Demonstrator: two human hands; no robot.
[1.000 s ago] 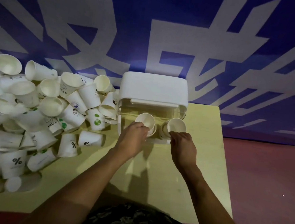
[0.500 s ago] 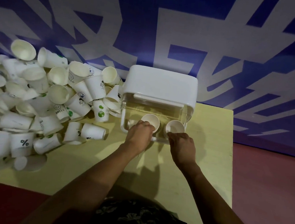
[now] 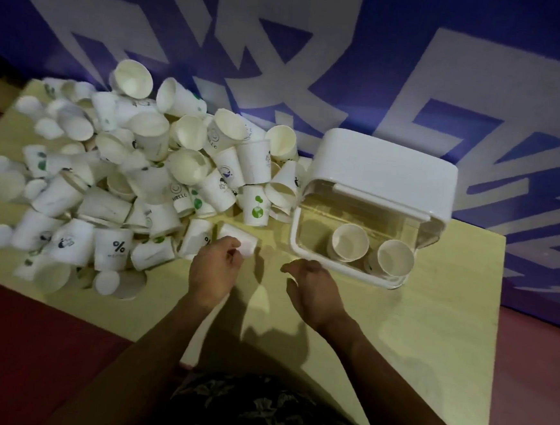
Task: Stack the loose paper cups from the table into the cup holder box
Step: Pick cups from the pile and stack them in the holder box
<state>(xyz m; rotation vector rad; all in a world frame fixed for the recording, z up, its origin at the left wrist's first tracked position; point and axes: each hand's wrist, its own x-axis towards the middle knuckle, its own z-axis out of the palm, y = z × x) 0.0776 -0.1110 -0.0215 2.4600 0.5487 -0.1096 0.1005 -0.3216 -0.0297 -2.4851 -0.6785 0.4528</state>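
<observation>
Two cup stacks (image 3: pixel 350 242) (image 3: pixel 395 257) are held in the cup holder box (image 3: pixel 384 173), just beyond the right hand (image 3: pixel 312 290), whose fingers are loosely curled on nothing. A loose cup (image 3: pixel 239 241) at the pile's (image 3: pixel 123 180) near edge is pinched by the left hand (image 3: pixel 213 271).

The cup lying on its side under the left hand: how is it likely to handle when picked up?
The paper cup is probably very light and thin-walled, so a hard squeeze by the left hand could dent it. Lying on its side, tapered, it may roll in a curve if nudged.
</observation>
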